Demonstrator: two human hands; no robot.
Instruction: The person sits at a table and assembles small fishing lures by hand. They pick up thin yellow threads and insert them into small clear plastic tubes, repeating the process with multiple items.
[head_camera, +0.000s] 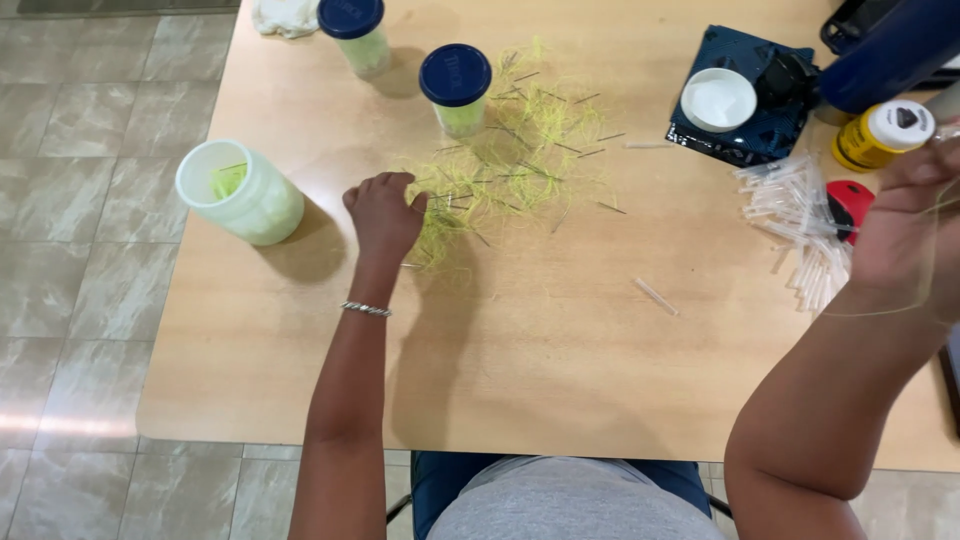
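Left hand (385, 215) curls, pinching yellow threads (500, 165); right hand (905, 225), raised, grips one thin strand (900, 305).

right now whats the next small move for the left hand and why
Probably pinch a single strand out of the yellow thread pile. The left hand already rests with curled fingers at the pile's edge, while the right hand is raised with what looks like a thin strand hanging from it.
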